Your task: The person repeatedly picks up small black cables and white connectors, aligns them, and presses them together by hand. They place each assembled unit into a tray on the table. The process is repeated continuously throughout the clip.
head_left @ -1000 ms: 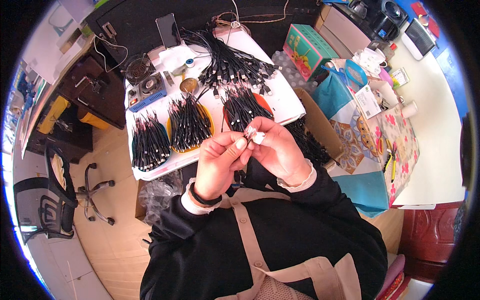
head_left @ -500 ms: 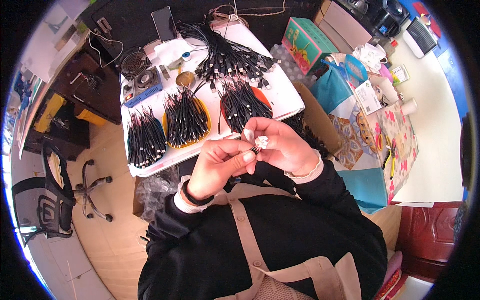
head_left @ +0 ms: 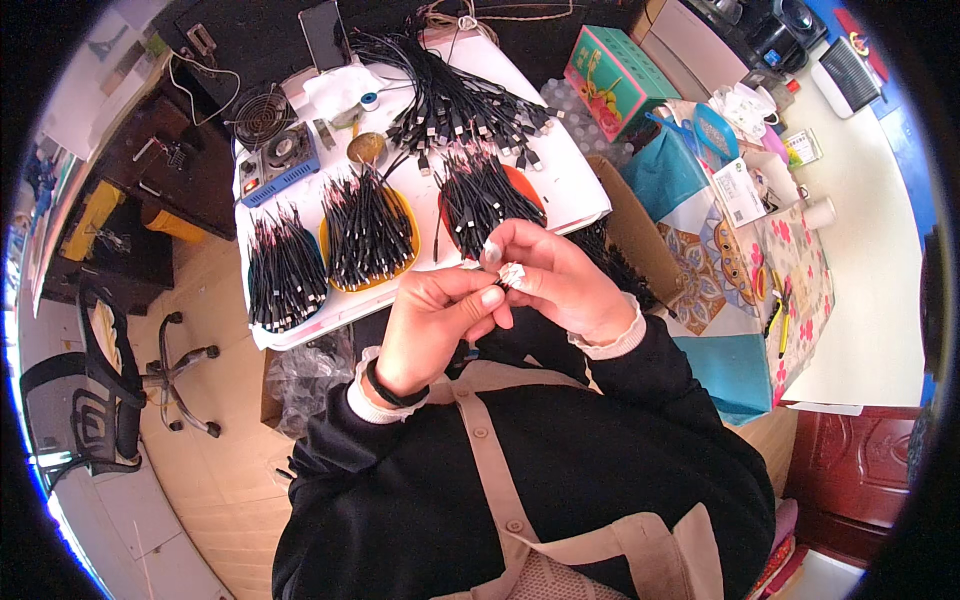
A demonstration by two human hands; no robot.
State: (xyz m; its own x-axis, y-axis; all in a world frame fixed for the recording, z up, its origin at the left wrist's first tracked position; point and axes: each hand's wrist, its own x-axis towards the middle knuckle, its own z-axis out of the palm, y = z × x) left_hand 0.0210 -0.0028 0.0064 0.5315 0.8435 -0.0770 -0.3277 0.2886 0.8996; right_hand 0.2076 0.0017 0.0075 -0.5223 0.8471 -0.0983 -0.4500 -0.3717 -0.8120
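Firstly, left hand [head_left: 430,318]: raised before the chest, thumb and forefinger pinched together on a small dark cable end [head_left: 502,285]; black band [head_left: 392,390] at the wrist.
Right hand [head_left: 568,290]: just beside it, partly open, forefinger arched away from the thumb; whether it grips anything, cannot tell.
White piece [head_left: 512,274]: crumpled, at the right thumb's tip; material unclear.
Cable end, position: between both hands, held up off the white tabletop [head_left: 572,185].
Clear plastic [head_left: 310,385]: crumpled, below the tabletop's near left edge.
Tray bundles, three: black cables with pale connectors, side by side; left bundle [head_left: 287,270] on a blue tray, middle bundle [head_left: 368,232] on a yellow tray [head_left: 413,222], right bundle [head_left: 485,205] on an orange-red tray [head_left: 528,190].
Carton [head_left: 640,215]: open, right of the tabletop, dark cables inside.
Dish [head_left: 367,148]: round, brass-coloured, behind the middle bundle.
Blue device [head_left: 285,165]: rear left, round fan [head_left: 262,118] behind.
Spool [head_left: 370,101]: small, blue and white.
Loose heap [head_left: 450,105]: black cables, fanned across the rear.
Phone [head_left: 322,38]: upright, at the far edge.
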